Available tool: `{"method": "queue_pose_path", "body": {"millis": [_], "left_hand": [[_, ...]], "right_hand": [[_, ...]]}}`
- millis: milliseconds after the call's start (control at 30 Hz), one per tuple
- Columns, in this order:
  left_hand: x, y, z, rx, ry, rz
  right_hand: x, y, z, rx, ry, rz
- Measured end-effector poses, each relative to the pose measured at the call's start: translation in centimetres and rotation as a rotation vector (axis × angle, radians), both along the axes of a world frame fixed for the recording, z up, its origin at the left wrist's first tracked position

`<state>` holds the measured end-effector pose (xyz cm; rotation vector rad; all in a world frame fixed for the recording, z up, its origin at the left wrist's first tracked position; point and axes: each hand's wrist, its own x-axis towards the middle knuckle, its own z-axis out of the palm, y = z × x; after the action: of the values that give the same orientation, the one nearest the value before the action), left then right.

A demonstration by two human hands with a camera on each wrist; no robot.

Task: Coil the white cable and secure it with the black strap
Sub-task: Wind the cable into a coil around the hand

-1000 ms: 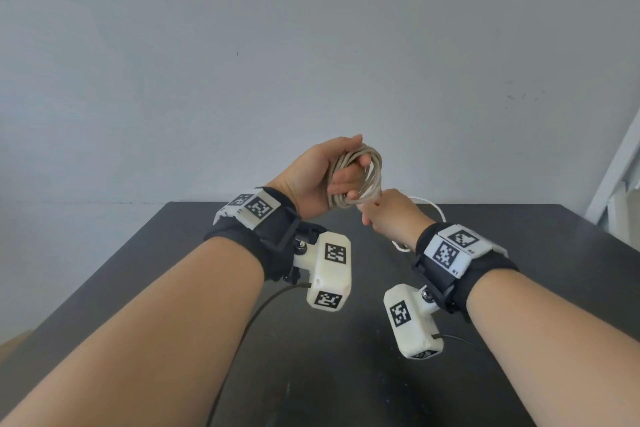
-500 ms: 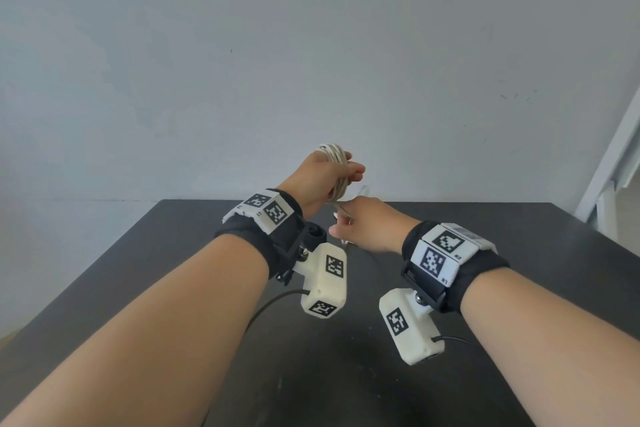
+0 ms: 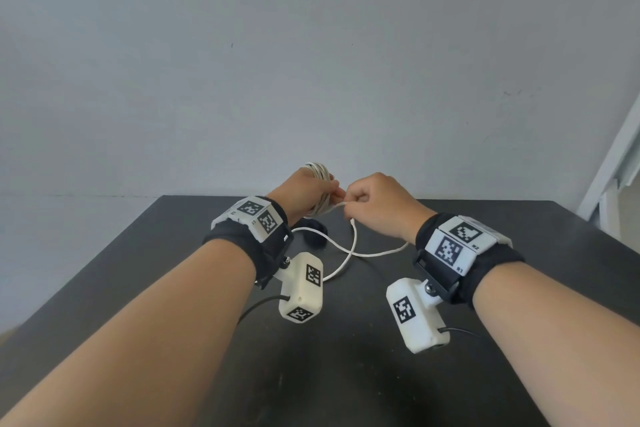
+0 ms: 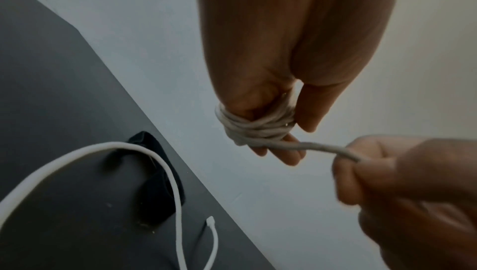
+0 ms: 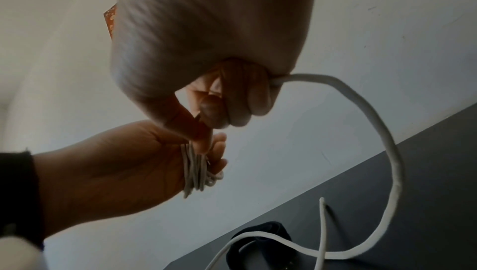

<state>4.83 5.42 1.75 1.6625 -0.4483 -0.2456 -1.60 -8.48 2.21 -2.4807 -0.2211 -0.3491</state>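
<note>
The white cable (image 3: 317,173) is wound in several turns round the fingers of my left hand (image 3: 327,189), held up over the table's far edge. The same coil (image 4: 254,127) shows in the left wrist view, with the thumb beside it. My right hand (image 3: 355,199) is a fist just right of the coil and grips the strand (image 4: 327,149) leading out of it. From that fist the loose tail (image 5: 387,141) curves down and loops on the table (image 3: 346,255), ending in a small plug (image 4: 210,220). The black strap (image 3: 313,236) lies on the table under the left hand, with the tail lying over it.
The dark table (image 3: 346,374) meets a plain grey wall at its far edge. A white frame (image 3: 616,163) stands at the far right. Thin black leads (image 3: 258,305) hang from the wrist cameras over the table.
Both hands have come lower, toward the table's far edge. My right hand has moved from under the coil to its right side. The loose tail and the strap now show on the table.
</note>
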Motion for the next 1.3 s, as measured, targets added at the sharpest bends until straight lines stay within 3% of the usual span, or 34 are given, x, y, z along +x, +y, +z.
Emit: {"method": "queue_pose_path", "body": {"millis": [67,167,367,567,767,900,1300], "left_hand": [[-0.1,-0.1,-0.2,0.097,0.007,0.003],[-0.3,-0.3,-0.5,0.083,0.127,-0.055],[-0.7,-0.4,-0.5,0.208,0.153,-0.142],[-0.7,0.0,-0.5,0.178,0.241,-0.314],[-0.7,0.4,0.0,0.179,0.236,-0.444],[-0.8,0.7,-0.1,0.224,0.142,-0.495],[-0.8,0.3,1.4,-0.147,0.234,-0.516]], "right_hand": [[0.2,-0.4,0.0,0.044,-0.039,-0.007],[0.4,-0.9,-0.2,0.092,-0.078,-0.010],[0.4,-1.0,-0.5,0.169,-0.124,-0.011],[0.8,-1.3,-0.3,0.242,-0.183,-0.035],[1.0,-1.7,-0.5,0.244,-0.207,-0.052],[1.3,-2.6,-1.2,0.287,-0.195,-0.091],[1.6,-1.9,-2.0,0.388,-0.085,-0.066]]}}
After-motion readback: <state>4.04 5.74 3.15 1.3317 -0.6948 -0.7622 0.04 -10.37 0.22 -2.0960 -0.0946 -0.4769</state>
